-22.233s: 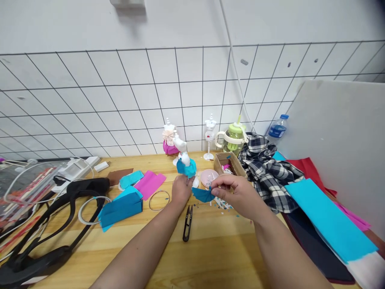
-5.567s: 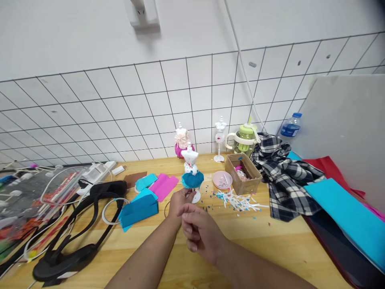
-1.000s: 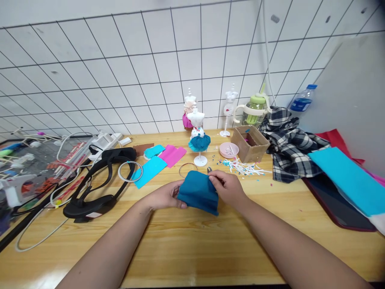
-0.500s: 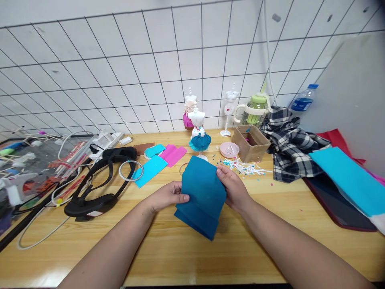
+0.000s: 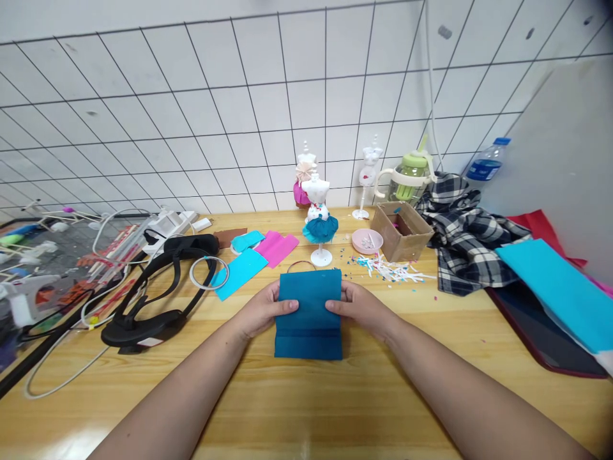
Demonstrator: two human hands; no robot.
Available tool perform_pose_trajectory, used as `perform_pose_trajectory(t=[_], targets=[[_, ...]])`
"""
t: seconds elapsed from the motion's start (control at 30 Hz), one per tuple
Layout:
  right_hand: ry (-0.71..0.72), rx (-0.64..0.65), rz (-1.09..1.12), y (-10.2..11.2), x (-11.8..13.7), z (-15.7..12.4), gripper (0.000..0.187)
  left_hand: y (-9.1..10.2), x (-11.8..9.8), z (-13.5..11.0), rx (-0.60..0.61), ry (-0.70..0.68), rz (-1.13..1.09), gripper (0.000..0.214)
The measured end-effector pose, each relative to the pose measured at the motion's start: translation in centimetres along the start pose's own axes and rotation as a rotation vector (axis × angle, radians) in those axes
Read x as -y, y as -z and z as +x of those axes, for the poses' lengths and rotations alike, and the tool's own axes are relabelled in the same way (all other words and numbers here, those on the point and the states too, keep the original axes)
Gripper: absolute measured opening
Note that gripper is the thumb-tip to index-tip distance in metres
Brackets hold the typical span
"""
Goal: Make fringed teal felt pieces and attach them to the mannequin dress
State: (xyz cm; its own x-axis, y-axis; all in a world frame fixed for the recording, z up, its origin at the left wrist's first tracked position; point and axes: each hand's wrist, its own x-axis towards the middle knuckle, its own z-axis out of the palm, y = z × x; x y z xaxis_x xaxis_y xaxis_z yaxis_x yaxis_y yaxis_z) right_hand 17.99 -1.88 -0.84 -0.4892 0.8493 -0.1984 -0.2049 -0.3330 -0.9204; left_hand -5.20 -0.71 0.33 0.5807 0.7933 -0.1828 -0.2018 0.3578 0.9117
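A folded piece of dark teal crepe paper (image 5: 310,319) is held up in front of me over the wooden table, a crease running across its lower part. My left hand (image 5: 264,310) grips its left edge, thumb on the front and fingers hidden behind. On the right edge my right hand (image 5: 361,306) pinches it the same way. Just beyond the paper stands a small white mannequin (image 5: 315,191) wearing a ruffled teal skirt (image 5: 320,229). A thin ring (image 5: 301,263) lies partly hidden behind the paper's top edge.
Left lie a black headset (image 5: 148,326), a tape roll (image 5: 209,273) and blue and pink paper pieces (image 5: 276,248). Behind are two more mannequins, a pink dish (image 5: 367,241), a cardboard box (image 5: 402,231) and paper scraps (image 5: 397,269). Right are a checked cloth (image 5: 467,236) and blue paper (image 5: 555,291).
The teal paper has turned from tilted to square with me and come lower. My right hand has shifted down its side, level with the left. The mannequin's base now shows.
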Motion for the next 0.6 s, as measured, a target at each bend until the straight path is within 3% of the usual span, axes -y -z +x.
perform_pose_trajectory(t=[0.17, 0.27, 0.33, 0.4, 0.47, 0.6], targets=[[0.082, -0.092, 0.03, -0.3, -0.4, 0.5, 0.058, -0.5, 0.7, 0.3, 0.092, 0.018, -0.008, 0.058], [0.088, -0.137, -0.111, 0.4, 0.2, 0.4, 0.055, -0.5, 0.8, 0.3, 0.1, 0.073, 0.012, 0.054], [0.144, -0.264, -0.382, 1.2, 0.9, 0.2, 0.041, -0.3, 0.6, 0.3, 0.065, 0.069, 0.053, 0.051], [0.255, -0.471, -0.779, 2.1, 1.6, -0.1, 0.044, -0.1, 0.4, 0.2, 0.039, 0.036, 0.103, 0.051], [0.215, -0.6, -1.184, 2.7, 2.1, -0.2, 0.035, 0.1, 0.3, 0.1, 0.025, 0.012, 0.178, 0.054], [0.169, -0.519, -1.572, 2.4, 1.6, -0.2, 0.022, 0.2, 0.3, 0.0, -0.022, 0.033, 0.37, 0.056]])
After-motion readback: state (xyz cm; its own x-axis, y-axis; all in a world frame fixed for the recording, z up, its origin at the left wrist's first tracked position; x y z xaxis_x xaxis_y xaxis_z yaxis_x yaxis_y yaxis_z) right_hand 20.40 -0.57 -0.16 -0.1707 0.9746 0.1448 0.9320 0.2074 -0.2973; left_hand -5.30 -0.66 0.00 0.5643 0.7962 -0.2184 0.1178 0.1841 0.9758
